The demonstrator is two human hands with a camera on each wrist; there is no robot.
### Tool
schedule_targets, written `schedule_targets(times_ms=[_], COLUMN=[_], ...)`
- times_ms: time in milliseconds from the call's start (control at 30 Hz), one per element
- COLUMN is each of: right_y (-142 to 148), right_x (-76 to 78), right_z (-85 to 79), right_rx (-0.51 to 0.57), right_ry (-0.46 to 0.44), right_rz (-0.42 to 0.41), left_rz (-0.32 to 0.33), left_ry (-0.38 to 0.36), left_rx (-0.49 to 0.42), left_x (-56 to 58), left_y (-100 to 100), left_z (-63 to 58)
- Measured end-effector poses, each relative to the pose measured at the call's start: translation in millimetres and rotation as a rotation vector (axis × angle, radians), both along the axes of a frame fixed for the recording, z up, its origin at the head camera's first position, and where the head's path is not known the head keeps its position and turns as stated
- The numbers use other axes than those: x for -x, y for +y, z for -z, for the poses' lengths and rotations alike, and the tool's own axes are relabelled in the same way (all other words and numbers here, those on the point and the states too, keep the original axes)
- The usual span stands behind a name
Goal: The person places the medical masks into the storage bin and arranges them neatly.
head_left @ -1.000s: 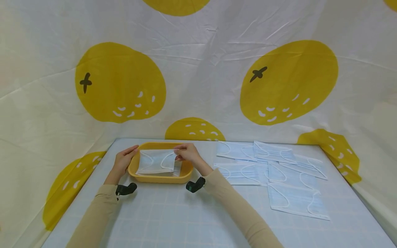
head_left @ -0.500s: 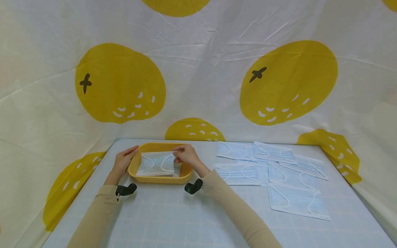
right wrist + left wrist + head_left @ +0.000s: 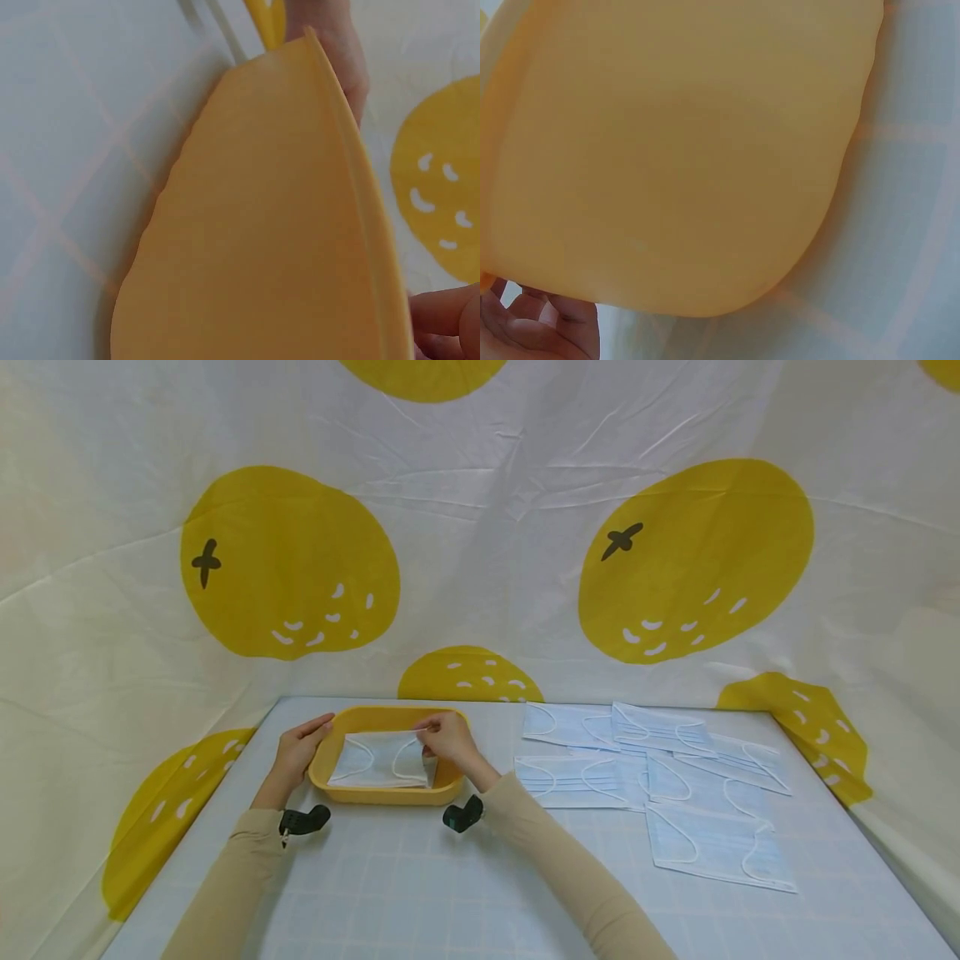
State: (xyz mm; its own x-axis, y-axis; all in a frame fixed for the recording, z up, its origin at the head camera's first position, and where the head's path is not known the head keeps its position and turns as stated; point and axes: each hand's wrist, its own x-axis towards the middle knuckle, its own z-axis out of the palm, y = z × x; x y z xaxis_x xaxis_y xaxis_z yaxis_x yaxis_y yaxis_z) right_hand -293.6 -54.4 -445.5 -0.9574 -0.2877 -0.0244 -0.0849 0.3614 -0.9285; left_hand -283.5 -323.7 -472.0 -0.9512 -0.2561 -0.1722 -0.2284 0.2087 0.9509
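A yellow tray with rounded corners stands toward the back left of the table. Inside it a light blue face mask with white ear loops lies on top of at least one other mask, mostly hidden beneath. My left hand grips the left end of the tray by its rim. With thumb and fingers my right hand pinches the top mask near its upper right corner, inside the tray. Both wrist views are filled mostly by the outer wall of the tray, and the hands show only partly there.
Several face masks lie loosely overlapped on the right half of the table. Behind the table hangs a white curtain with yellow fruit prints. A dark wrist camera sits on each forearm.
My right hand has lowered the mask into the tray and shifted slightly left and down; the mask now lies flatter over the one below. The left hand stays at the tray's end.
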Motion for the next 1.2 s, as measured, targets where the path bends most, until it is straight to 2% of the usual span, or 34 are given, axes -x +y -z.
schedule_targets(times_ms=[233,400,867,1067,1200], right_y=[-0.6,-2.7,-5.0,-0.8,4.0], right_x=[-2.2,-4.1,-4.8,-4.8,-7.1], right_z=[-0.1,-0.1,5.3,3.2,0.9], right_rx=[-0.196,-0.293,-0.416,-0.418,-0.382], right_ry=[0.139,0.200,0.280,0.274,0.308], right_rz=[-0.001,0.012,0.027,0.011,-0.029], left_rz=[0.012,0.016,0.031,0.047,0.037], left_ry=[0.005,0.004,-0.006,-0.016,-0.011], left_rx=[0.003,0.010,0.024,0.050,0.094], left_x=[-1.1,-1.6,-2.7,-3.8,-4.4], left_y=[0.4,0.0,0.5,-0.6,-0.8], left_z=[-0.4,-0.5,-1.8,-3.4,-4.8])
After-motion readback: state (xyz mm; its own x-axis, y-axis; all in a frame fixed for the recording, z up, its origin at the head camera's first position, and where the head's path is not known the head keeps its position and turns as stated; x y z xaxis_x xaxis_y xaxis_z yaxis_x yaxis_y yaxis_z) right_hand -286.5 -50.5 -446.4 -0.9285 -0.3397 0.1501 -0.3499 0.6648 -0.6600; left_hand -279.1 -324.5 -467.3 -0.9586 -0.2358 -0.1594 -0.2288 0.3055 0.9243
